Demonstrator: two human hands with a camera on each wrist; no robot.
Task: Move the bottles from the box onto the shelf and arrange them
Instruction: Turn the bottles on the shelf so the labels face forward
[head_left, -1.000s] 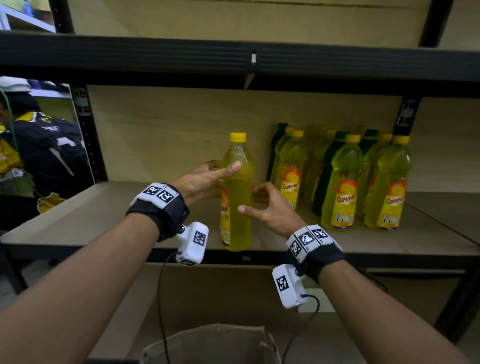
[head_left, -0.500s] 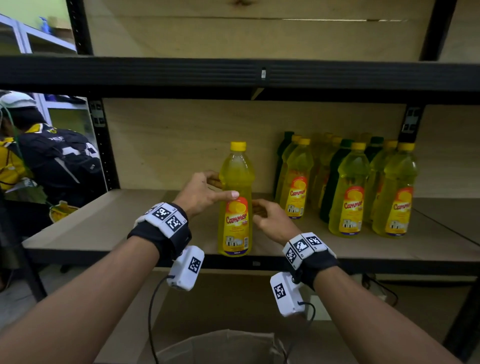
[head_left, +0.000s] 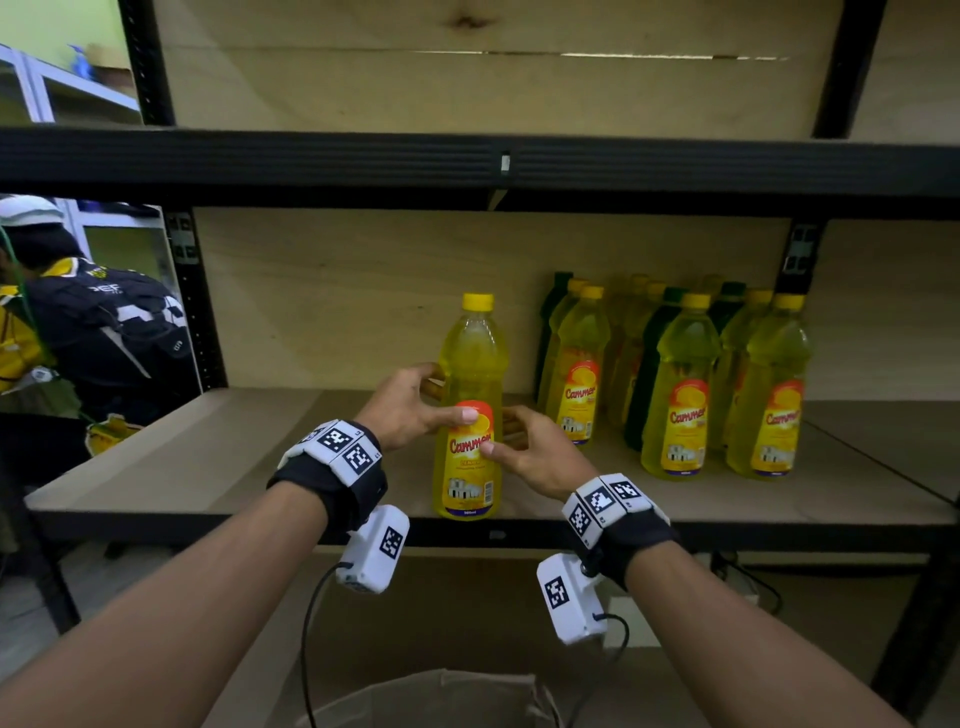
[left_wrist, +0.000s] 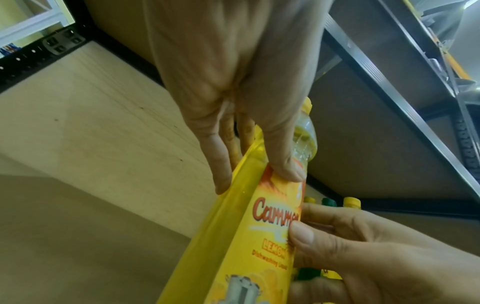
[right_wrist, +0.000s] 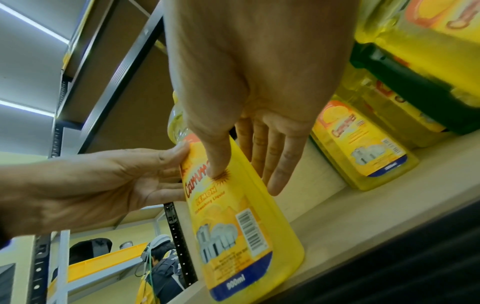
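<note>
A yellow Cammer bottle (head_left: 470, 467) with a yellow cap stands upright near the front edge of the wooden shelf (head_left: 208, 467), label facing me. My left hand (head_left: 439, 402) grips its left side, thumb on the label's top, fingers behind. My right hand (head_left: 501, 434) grips its right side, thumb on the label, fingers behind. In the left wrist view, the left hand (left_wrist: 257, 179) pinches the bottle (left_wrist: 246, 236). In the right wrist view, the right hand (right_wrist: 245, 176) holds the bottle (right_wrist: 241, 226) above its barcode.
Several yellow and green bottles (head_left: 675, 389) stand in rows to the right on the same shelf. The shelf's left part is bare board. A black beam (head_left: 311, 161) runs overhead. A box's open top (head_left: 431, 696) sits below me. A person (head_left: 93, 322) crouches at far left.
The bottle has been turned so its label now faces front. My left thumb has come down onto the label, and my right hand has closed in on the bottle's right side.
</note>
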